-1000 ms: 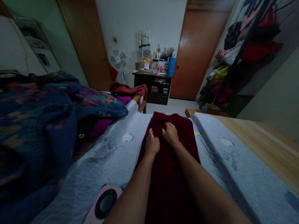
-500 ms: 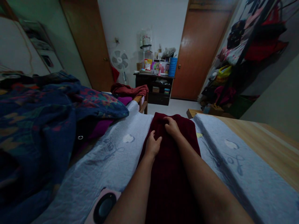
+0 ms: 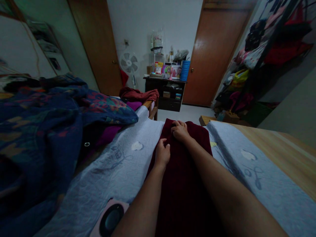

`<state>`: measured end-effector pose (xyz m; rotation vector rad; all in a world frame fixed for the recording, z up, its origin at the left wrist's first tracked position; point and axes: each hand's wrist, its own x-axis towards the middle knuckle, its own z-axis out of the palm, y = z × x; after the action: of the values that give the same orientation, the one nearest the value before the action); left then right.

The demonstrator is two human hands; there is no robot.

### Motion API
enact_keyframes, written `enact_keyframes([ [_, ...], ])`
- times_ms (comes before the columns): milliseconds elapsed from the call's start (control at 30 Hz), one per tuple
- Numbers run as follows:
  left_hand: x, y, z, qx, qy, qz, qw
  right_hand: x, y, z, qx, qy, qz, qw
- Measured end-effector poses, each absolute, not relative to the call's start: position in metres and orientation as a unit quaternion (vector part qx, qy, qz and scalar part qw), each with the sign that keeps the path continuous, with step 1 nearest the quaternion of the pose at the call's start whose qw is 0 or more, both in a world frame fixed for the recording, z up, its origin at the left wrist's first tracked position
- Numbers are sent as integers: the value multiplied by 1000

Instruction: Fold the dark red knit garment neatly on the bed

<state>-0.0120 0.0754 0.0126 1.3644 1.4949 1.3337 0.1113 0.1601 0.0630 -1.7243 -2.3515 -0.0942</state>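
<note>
At six o'clock, dark red cloth (image 3: 184, 187) lies on a quilted sheet (image 3: 123, 171). Right hand (image 3: 180, 130) is at its far end, left hand (image 3: 163, 153) nearer, both grips half-curled; whether either pinches fabric cannot be told.

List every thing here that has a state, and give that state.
Dark red cloth: laid out lengthwise
Left hand: open, over the cloth
Right hand: fingers bent, on the cloth
Floral garment: heaped
Right door: shut
Left door: unclear
Fan: upright, blades look still
</note>
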Motion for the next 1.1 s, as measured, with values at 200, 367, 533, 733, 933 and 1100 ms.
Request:
enact_keyframes([
  [200,-9,70,16,631,588,438,253,108,159,52,-627,-775,-7,80],
  [367,-6,66,17,671,628,339,202,111,160,43,-644,-761,6,76],
  [533,-2,58,19,655,651,323,208,114,162,40,-682,-725,28,95],
  [733,0,57,20,699,636,273,183,124,168,36,-685,-714,67,128],
  [933,1,58,15,704,638,264,165,142,174,39,-656,-740,98,112],
  [1100,1,57,15,708,631,273,165,145,181,42,-629,-770,68,75],
])
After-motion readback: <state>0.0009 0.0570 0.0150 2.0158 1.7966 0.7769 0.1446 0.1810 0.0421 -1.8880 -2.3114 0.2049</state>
